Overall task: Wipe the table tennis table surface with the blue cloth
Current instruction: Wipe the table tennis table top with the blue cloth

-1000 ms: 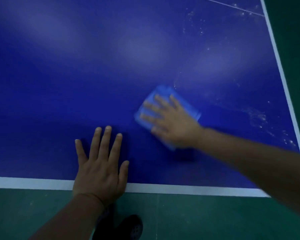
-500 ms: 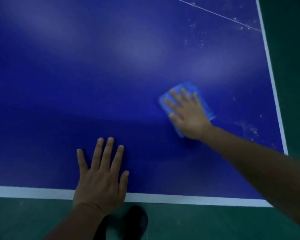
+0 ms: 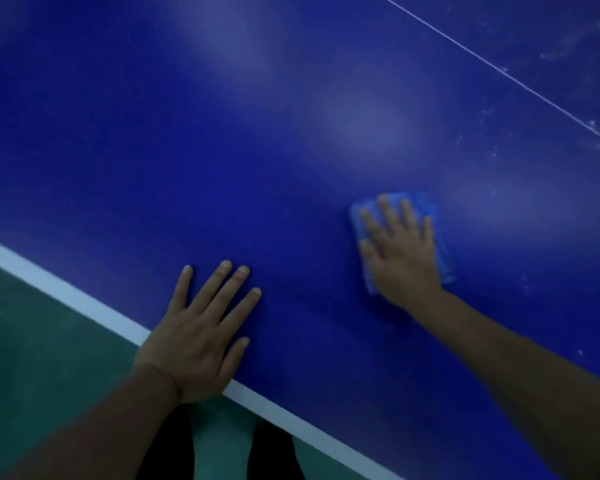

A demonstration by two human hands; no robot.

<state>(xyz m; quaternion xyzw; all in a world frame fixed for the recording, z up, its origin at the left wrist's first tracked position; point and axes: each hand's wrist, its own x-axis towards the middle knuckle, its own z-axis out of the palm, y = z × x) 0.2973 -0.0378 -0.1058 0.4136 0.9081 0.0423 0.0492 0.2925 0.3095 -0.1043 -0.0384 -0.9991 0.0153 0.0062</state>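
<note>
Item: blue cloth (image 3: pixel 444 258), folded, lay flat on the table tennis table (image 3: pixel 222 150), wholly beneath the right hand (image 3: pixel 400 251); its long axis ran along the line of the fingers (image 3: pixel 388 211), away from the person. Fingers straight, slightly spread, pressing down; no pinch. Left hand (image 3: pixel 198 337), fingers splayed, rested flat by the white edge line (image 3: pixel 66 292), well apart from the cloth. Pale specks (image 3: pixel 593 124) lay beyond and right of the cloth, probably the next stretch, nearer the right hand.

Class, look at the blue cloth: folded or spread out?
Folded: the blue cloth forms a compact pad barely wider than the right hand pressing it flat.
</note>
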